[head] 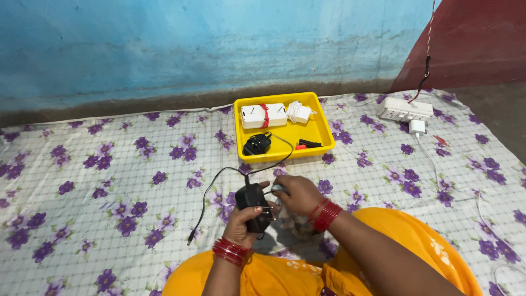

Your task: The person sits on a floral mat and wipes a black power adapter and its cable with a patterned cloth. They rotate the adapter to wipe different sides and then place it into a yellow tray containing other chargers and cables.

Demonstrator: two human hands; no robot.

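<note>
My left hand (pixel 245 220) grips a black power adapter (pixel 253 200) upright above my lap. Its thin black cable (pixel 209 193) loops out over the cloth to a plug end near the lower left. My right hand (pixel 296 193) is closed just right of the adapter, pinching what looks like a small pale cloth or wipe (pixel 278 188) against it. Red bangles sit on both wrists.
A yellow tray (pixel 322 126) ahead holds a white box tied with red band (pixel 264 115), a white coiled charger (pixel 299 112), a second black adapter (pixel 257 144) and a small black and red piece (pixel 308 144). A white power strip (pixel 404 108) and white plug (pixel 417 126) lie right. Blue wall behind.
</note>
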